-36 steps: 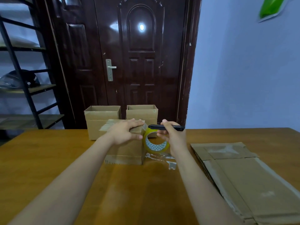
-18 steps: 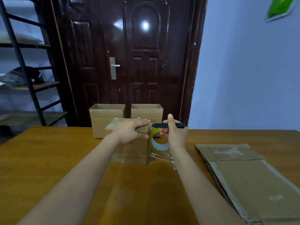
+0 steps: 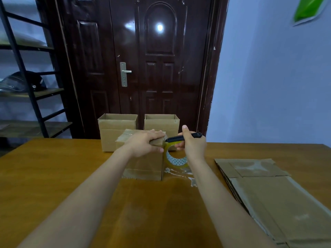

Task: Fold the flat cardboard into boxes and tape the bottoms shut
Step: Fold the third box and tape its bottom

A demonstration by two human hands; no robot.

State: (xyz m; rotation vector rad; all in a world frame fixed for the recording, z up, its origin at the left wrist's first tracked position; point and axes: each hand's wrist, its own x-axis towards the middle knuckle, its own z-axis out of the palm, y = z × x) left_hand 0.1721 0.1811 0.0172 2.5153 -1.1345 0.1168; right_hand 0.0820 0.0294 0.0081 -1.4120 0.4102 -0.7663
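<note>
A folded cardboard box (image 3: 143, 167) stands upside down on the wooden table (image 3: 53, 176), with tape across its top face. My left hand (image 3: 145, 143) presses flat on the box's right top edge. My right hand (image 3: 193, 144) grips a black utility knife (image 3: 184, 137) whose tip points at the tape by the box's corner. A yellow-cored roll of clear tape (image 3: 176, 159) hangs beside the box's right side, under my right hand. A stack of flat cardboard (image 3: 268, 190) lies to the right.
Two finished open boxes (image 3: 118, 129) (image 3: 161, 122) stand at the table's far edge, behind the box under my hands. Scraps of clear tape (image 3: 180, 173) lie on the table by the roll. A dark door and a shelf rack (image 3: 26, 77) are beyond.
My right hand has lifted the knife and tape roll slightly and turned, thumb now up. My left hand stays pressed on the box.
</note>
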